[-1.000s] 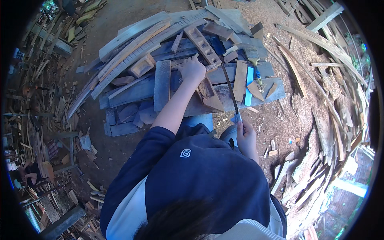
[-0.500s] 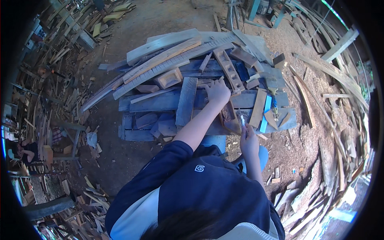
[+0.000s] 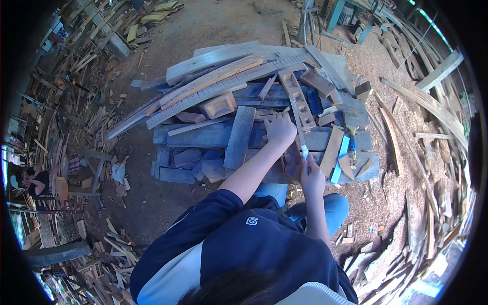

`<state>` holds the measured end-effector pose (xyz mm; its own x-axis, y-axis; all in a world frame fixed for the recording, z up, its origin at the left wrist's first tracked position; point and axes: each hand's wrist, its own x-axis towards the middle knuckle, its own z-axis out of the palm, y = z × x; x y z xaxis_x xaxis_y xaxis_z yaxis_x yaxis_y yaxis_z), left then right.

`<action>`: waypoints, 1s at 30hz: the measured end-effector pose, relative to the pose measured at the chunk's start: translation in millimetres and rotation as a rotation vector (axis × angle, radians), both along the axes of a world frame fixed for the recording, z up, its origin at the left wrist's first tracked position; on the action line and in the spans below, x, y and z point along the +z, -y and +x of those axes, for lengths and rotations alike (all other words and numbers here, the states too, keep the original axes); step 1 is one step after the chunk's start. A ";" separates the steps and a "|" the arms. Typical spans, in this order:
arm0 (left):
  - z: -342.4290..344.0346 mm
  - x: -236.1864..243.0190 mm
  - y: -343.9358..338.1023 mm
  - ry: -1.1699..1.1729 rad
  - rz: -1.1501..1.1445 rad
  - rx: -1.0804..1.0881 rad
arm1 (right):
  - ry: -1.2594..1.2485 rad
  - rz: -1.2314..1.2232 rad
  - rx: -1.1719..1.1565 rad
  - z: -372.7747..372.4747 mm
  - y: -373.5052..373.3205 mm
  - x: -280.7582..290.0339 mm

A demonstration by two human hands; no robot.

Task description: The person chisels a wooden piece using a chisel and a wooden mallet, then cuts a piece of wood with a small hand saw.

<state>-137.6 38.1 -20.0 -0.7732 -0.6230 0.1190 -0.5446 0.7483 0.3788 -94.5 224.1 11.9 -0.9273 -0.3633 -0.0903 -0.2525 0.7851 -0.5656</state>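
Observation:
My left hand point(image 3: 281, 129) is over the middle of the low plank bench point(image 3: 203, 134). Its fingers are bent and partly hidden, and what they grip cannot be made out. Just below that hand lies a brown hollowed wood block point(image 3: 291, 160). In my right hand point(image 3: 312, 175), near the bench's front edge, is a chisel point(image 3: 304, 149) with a pale collar. Its narrow blade points away from me, beside a long block with square recesses point(image 3: 296, 99). Left of my left hand a wide grey board point(image 3: 240, 137) lies across the bench.
Long boards point(image 3: 213, 61) are stacked along the bench's far side. A smaller recessed block point(image 3: 218, 105) sits at their near edge. On the right are a blue strip point(image 3: 340, 158) and wood offcuts point(image 3: 346, 166). Scrap-wood heaps point(image 3: 427, 173) line the shavings-covered floor.
My right hand has moved slightly away from me, and the chisel's blade now shows reaching forward past the left hand. The left hand's raised finger has come down. The view has shifted a little.

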 end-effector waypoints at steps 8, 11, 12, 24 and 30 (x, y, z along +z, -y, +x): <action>0.8 -5.2 2.7 -0.040 0.018 0.004 | 0.015 -0.036 -0.067 44.6 -47.0 3.9; 1.4 -2.2 3.0 -0.014 0.048 -0.027 | -0.026 -0.124 -0.087 50.5 -56.9 4.1; 1.8 -2.5 3.5 -0.015 0.048 -0.033 | -0.011 -0.125 -0.092 51.7 -56.1 5.4; 2.2 -5.9 5.2 -0.003 0.026 -0.061 | 0.063 -0.183 -0.033 46.6 -55.3 -10.0; 6.8 3.0 5.2 0.010 0.036 -0.065 | 0.017 -0.156 0.007 18.8 -37.2 0.3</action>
